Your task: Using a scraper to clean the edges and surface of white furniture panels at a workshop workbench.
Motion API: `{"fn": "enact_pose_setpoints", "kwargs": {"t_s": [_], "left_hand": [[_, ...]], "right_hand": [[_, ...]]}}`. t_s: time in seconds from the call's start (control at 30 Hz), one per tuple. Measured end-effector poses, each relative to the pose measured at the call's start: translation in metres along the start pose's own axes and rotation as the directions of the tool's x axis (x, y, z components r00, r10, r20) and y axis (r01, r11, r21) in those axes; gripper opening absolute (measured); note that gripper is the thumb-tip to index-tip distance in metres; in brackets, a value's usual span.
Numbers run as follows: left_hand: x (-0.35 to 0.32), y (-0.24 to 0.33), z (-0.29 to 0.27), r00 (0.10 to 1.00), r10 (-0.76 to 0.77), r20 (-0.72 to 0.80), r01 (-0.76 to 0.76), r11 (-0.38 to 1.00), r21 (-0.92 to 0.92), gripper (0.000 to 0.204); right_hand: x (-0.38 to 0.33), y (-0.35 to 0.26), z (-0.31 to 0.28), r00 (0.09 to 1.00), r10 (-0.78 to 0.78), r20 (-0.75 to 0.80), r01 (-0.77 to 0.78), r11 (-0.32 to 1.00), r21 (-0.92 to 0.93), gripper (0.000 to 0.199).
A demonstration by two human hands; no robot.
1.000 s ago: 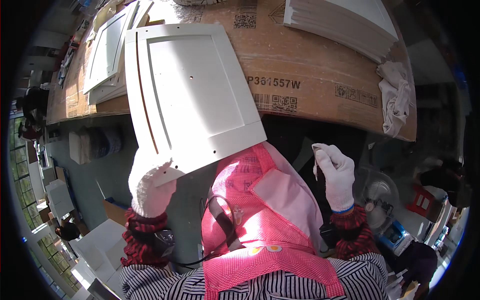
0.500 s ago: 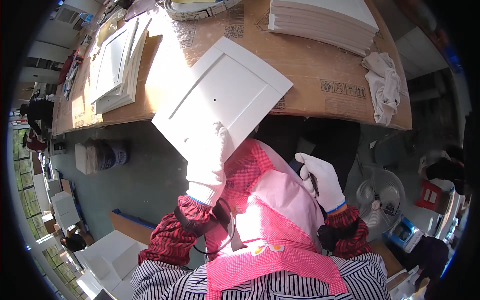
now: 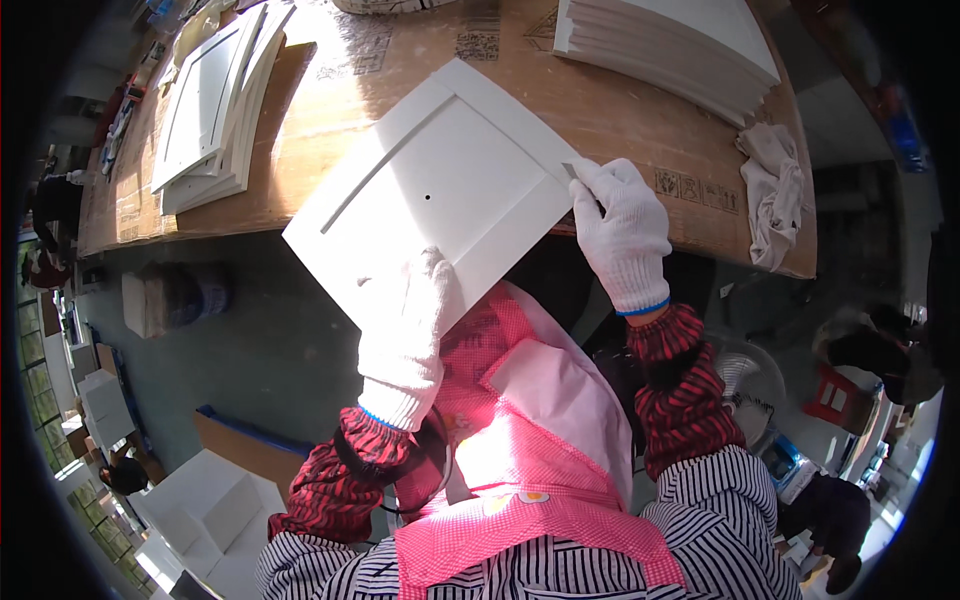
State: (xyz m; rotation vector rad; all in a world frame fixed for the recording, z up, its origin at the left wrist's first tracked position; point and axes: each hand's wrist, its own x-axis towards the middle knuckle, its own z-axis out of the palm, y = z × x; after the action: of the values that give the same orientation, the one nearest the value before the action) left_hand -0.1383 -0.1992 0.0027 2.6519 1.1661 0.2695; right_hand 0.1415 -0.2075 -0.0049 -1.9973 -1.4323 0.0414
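Observation:
A white framed panel [image 3: 470,150] with a recessed middle and one small dark hole is tilted over the table's near edge. My left hand [image 3: 405,310], in a white knitted glove, is closed on the panel's near edge; strong sunlight washes out part of its fingers. At the panel's right corner is my right hand [image 3: 622,215], gloved the same way. Between its thumb and fingers it pinches a small thin grey piece [image 3: 570,172], whose kind I cannot make out. That piece lies against or just above the corner.
The cardboard-covered table [image 3: 330,100] carries leaning white panels [image 3: 210,110] at left and a stack of panels [image 3: 670,50] at far right. A crumpled white cloth [image 3: 772,195] lies at its right edge. A standing fan [image 3: 750,385] is on the right; several people work in the background.
My right hand has come up from beside the apron to the panel's right corner, bringing the small piece. My left hand keeps its hold on the panel.

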Motion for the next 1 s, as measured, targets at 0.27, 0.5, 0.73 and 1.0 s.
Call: {"fn": "enact_pose_setpoints", "kwargs": {"t_s": [0.27, 0.5, 0.73, 1.0], "left_hand": [[0.000, -0.015, -0.004, 0.997, 0.064, 0.033, -0.062, 0.996, -0.072, 0.074], [0.022, -0.110, -0.036, 0.888, 0.432, 0.159, -0.434, 0.901, -0.024, 0.055], [0.078, -0.161, -0.045, 0.835, 0.525, 0.166, -0.540, 0.839, 0.062, 0.043], [0.086, -0.175, -0.040, 0.819, 0.542, 0.188, -0.546, 0.837, -0.031, 0.053]], "right_hand": [[-0.016, -0.036, -0.002, 0.920, -0.226, 0.319, 0.196, 0.973, 0.122, 0.028], [0.029, 0.000, -0.028, 0.911, -0.182, 0.370, 0.102, 0.969, 0.226, 0.022], [0.019, -0.027, -0.035, 0.726, -0.423, 0.543, 0.382, 0.904, 0.192, 0.030], [0.049, -0.030, -0.020, 0.602, -0.410, 0.685, 0.283, 0.912, 0.297, 0.029]]}}
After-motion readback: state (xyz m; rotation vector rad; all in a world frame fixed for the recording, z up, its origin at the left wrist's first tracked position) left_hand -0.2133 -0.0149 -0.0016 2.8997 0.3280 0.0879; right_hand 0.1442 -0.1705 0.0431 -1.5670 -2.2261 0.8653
